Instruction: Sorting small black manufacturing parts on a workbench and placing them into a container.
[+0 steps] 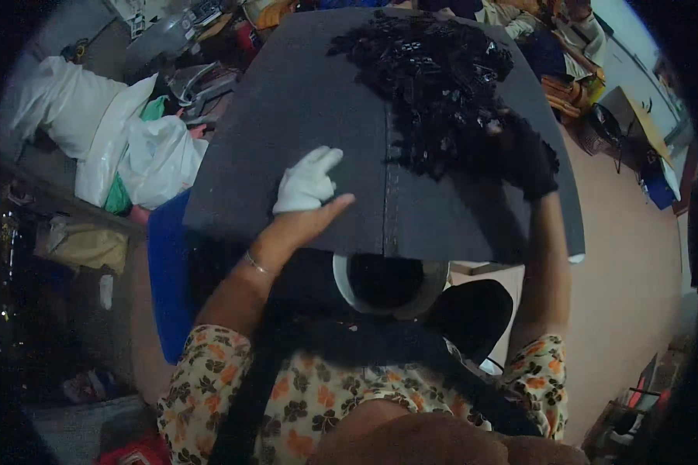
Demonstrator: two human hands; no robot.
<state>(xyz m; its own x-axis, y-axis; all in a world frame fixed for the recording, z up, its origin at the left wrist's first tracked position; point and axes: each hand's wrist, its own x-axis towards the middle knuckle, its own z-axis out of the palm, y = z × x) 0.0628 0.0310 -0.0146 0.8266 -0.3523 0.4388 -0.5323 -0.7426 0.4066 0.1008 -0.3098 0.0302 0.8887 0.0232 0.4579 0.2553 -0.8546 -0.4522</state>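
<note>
Two hands work over a large dark grey board [302, 101] that fills the middle of the view, tilted toward the person and crossed by a stitched seam down its centre. Left of it lie white plastic sacks [124, 132] with a green one tucked among them, and a blue panel [169, 279] stands below the board's left corner. A heap of small glossy black pieces [434, 85] covers the board's upper right part — this is what the hands are nearest to. Under the board's near edge sits a round white-rimmed container [390, 288], its inside dark. The right hand [523, 155], in a black glove, rests at the lower right edge of the heap, touching it; whether its fingers are closed on any pieces cannot be told, since glove and pieces blur together. The left hand [306, 194] lies on the board left of the seam, apart from the heap — its fingers in a white glove curled loosely, its bare thumb stretched flat, gripping nothing.
</note>
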